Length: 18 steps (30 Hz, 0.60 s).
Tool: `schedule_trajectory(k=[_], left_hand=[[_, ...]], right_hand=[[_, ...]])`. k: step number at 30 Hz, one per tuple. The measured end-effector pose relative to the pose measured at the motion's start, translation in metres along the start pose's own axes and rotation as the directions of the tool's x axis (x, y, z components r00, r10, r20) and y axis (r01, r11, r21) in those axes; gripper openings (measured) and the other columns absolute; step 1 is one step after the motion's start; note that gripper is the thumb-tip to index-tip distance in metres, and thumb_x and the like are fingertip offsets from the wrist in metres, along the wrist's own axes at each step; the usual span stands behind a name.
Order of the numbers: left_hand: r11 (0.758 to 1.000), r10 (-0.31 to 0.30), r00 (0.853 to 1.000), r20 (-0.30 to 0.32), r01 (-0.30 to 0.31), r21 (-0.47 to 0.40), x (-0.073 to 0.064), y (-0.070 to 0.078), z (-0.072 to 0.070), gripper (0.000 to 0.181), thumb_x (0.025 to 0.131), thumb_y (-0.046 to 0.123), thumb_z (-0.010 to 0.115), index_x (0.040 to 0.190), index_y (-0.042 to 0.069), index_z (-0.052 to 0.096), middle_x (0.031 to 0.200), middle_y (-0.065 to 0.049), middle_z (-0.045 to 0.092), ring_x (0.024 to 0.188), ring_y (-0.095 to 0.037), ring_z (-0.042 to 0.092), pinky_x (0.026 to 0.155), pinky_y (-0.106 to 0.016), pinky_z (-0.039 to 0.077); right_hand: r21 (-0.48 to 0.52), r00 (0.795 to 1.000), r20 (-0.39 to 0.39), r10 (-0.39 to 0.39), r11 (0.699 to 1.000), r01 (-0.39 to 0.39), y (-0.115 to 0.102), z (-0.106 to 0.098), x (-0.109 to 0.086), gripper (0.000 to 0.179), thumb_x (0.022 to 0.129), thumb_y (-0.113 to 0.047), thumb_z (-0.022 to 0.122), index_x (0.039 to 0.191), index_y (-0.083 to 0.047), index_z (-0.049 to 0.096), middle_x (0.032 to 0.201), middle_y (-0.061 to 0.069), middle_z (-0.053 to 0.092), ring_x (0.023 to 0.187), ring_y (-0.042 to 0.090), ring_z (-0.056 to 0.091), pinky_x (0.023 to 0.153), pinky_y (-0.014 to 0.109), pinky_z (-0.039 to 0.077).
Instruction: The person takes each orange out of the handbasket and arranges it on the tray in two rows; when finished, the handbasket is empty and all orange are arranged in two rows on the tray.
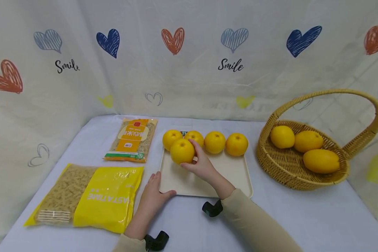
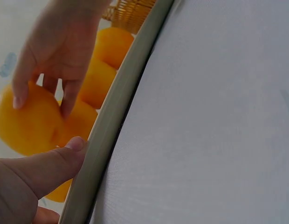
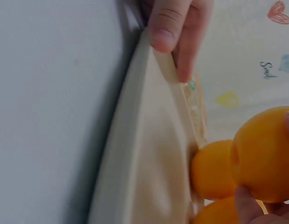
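An orange (image 1: 182, 151) was held above the left part of a cream tray (image 1: 189, 183), pinched between the thumb and fingers of the right grip (image 1: 204, 166). The tray was steadied at its near left corner by the left grip (image 1: 155, 194), whose thumb was laid at the near rim and whose fingers were spread along the left side. Four more oranges (image 1: 215, 142) were lined up along the tray's far edge. Whether the leftmost was touched by the held one could not be told.

On the counter (image 1: 182, 227), two bags (image 1: 105, 196) were set to the left, and a basket (image 1: 271, 175) with three yellow fruits (image 1: 321, 161) to the right.

The step in hand was judged to be the handling of one orange at the tray; whether it was being set down or taken out could not be told. If it was to be set down, a gentle lowering before the row and a loosened pinch would be called for.
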<state>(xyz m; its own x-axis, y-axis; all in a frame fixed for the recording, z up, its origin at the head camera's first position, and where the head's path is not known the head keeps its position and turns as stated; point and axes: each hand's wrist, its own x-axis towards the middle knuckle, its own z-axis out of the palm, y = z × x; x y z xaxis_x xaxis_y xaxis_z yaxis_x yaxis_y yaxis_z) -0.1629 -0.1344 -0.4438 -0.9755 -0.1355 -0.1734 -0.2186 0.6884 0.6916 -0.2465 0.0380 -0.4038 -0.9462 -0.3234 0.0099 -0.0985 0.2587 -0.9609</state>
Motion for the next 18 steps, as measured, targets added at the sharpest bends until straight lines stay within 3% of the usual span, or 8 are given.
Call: schedule_trajectory(k=[18], left_hand=[[1.0,0.013,1.0,0.002,-0.013,0.013,0.001,-0.002,0.001,0.093,0.071,0.038,0.075,0.142,0.001,0.027,0.147,-0.017,0.029,0.138,-0.033,0.021,0.107,-0.053,0.025]], right_hand=[[-0.004,0.996,0.058,0.067,0.998,-0.067,0.016,0.043,0.012,0.084,0.076,-0.011,0.072,0.142,-0.027,0.022,0.144,0.003,0.031,0.12,0.023,0.045,0.099,0.036,0.043]])
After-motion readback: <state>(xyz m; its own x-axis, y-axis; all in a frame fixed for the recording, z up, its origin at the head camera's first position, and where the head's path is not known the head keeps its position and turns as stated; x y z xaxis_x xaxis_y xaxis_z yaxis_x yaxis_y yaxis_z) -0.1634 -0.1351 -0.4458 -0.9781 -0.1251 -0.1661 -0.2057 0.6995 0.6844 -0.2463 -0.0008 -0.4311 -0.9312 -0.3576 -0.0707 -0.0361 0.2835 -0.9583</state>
